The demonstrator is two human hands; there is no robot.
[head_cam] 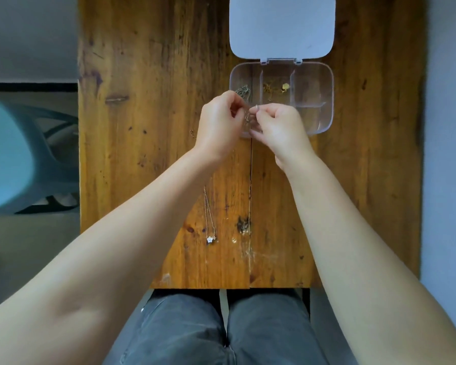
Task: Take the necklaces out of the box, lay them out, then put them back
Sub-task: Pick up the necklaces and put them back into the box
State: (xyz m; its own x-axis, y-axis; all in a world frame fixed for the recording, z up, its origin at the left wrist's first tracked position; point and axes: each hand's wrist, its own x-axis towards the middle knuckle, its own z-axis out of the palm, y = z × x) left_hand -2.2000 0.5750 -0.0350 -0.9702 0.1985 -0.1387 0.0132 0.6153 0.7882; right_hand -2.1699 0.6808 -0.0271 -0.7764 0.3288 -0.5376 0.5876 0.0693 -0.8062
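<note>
Pinching a chain (248, 117) at the box (324, 101) edge.
Left grip (219, 124) and right grip (277, 127) both closed on it; 1 necklace (209, 219) laid on desk (142, 127), 2 inside box.

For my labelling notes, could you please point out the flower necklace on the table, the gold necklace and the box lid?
flower necklace (209, 239): head view, its pendant
gold necklace (272, 88): head view, its chain, middle compartment
box lid (282, 26): head view, its centre
</note>
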